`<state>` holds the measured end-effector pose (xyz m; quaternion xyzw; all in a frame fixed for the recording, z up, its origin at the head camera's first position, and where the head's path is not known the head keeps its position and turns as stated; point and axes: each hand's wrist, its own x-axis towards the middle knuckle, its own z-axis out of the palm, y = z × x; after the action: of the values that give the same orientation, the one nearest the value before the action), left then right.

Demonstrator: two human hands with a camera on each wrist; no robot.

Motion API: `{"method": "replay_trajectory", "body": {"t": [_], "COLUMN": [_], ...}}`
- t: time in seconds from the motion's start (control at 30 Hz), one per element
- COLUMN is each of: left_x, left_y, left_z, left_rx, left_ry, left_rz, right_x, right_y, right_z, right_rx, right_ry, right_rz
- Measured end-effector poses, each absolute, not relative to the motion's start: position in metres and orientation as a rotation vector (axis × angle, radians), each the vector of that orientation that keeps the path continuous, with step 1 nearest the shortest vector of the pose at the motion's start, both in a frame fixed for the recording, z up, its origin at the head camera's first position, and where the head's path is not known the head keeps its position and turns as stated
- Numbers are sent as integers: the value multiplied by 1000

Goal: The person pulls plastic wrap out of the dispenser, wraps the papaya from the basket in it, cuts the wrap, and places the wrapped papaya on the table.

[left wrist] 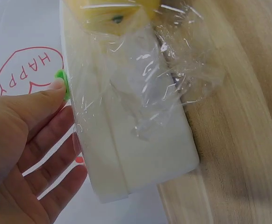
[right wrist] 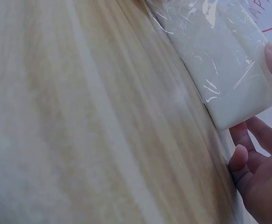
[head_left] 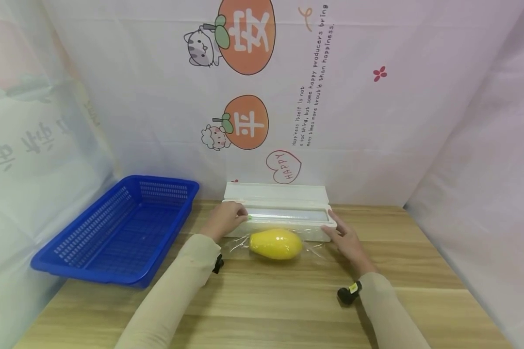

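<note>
Backdrop [head_left: 353, 121] has 安 on the big orange fruit [head_left: 248, 36] at its top edge, 平 on the smaller fruit [head_left: 246, 122] below. Next to those, sideways: "Happiness itself is not a bad thing, but some happy producers bring many times more trouble than happiness." Red heart [head_left: 284, 167] near the bottom edge says HAPPY. Left sheet [head_left: 22, 145]: can't read it, tbh.

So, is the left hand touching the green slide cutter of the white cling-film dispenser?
Touching. In the left wrist view, the thumb tip of the left hand lies on the green slide cutter.
</note>
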<state>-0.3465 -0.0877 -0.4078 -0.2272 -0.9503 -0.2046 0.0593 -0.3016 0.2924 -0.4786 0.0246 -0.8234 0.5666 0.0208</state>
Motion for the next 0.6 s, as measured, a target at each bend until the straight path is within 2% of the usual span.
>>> {"method": "replay_trajectory", "body": {"t": [0.6], "left_x": [-342], "left_y": [-106], "left_z": [-417], "left_rx": [-718], "left_ry": [-2747], "left_rz": [-734], "right_x": [-302], "right_y": [292], "right_z": [-482], "right_rx": [45], "right_ry": [-2542], "right_rz": [1766]}}
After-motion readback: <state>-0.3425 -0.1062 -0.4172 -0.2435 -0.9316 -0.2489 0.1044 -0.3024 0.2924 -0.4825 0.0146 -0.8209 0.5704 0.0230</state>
